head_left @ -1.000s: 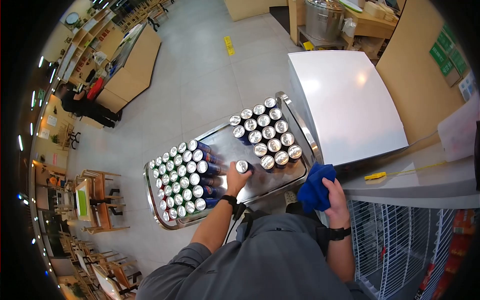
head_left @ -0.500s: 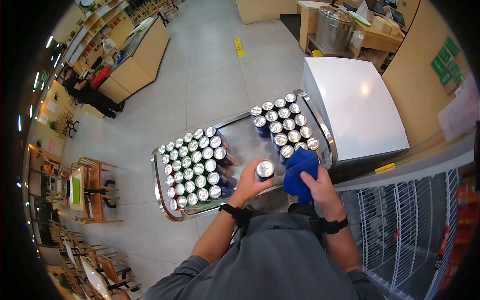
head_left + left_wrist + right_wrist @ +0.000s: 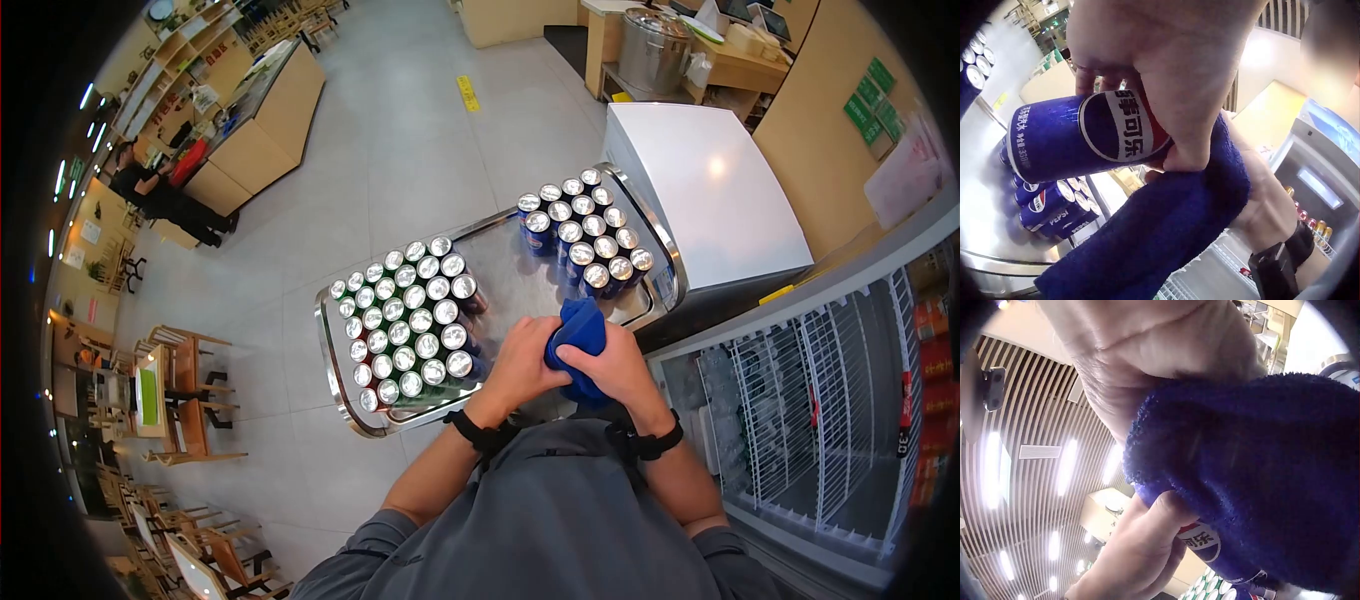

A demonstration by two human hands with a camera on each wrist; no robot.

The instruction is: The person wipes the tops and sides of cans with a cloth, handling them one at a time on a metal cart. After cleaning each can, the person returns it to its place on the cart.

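My left hand (image 3: pixel 520 362) grips a blue Pepsi can (image 3: pixel 1054 134) round its body, thumb on one side and fingers on the other. The can lies tilted sideways in the left wrist view. A blue cloth (image 3: pixel 582 328) is held by my right hand (image 3: pixel 618 366), wrapped over one end of the can and hiding that end. Both hands meet at the cloth, above the near edge of a metal tray (image 3: pixel 508 278). Upright cans (image 3: pixel 403 330) stand in rows on its left part, and another group of Pepsi cans (image 3: pixel 593 223) stands on its right.
To my right is a cooler with white wire shelves (image 3: pixel 830 420). Beyond the tray's right end stands a white-topped cabinet (image 3: pixel 700 190). A person in black (image 3: pixel 165 195) is at a counter (image 3: pixel 265 135) far left, with wooden chairs (image 3: pixel 195 385) nearer.
My left hand has lifted the can off the tray and brought it right, toward my body. The right hand has moved left with the cloth, which now covers the can's end.
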